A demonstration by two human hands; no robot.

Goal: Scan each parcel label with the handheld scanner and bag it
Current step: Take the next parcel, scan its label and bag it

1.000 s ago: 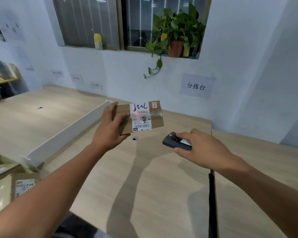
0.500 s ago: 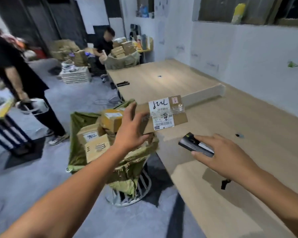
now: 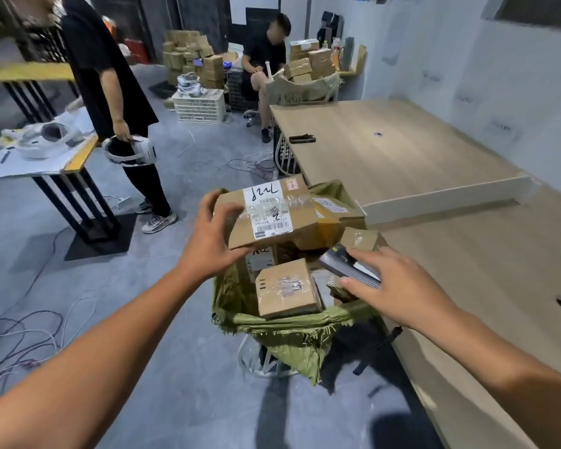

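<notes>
Left grip (image 3: 212, 244) closed on the near-left end of the parcel (image 3: 300, 218), fingers over the top edge, thumb underneath. Parcel is held above the open green sack (image 3: 292, 332) with its white label (image 3: 267, 209) facing up. Sack holds several other boxes (image 3: 285, 288) and stands on the floor just beside the bench (image 3: 467, 254). Right grip (image 3: 402, 286) wrapped round the dark scanner (image 3: 347, 265), over the sack's right rim, apart from the parcel

One scanner (image 3: 347, 266), one bag (image 3: 289, 338)
</notes>
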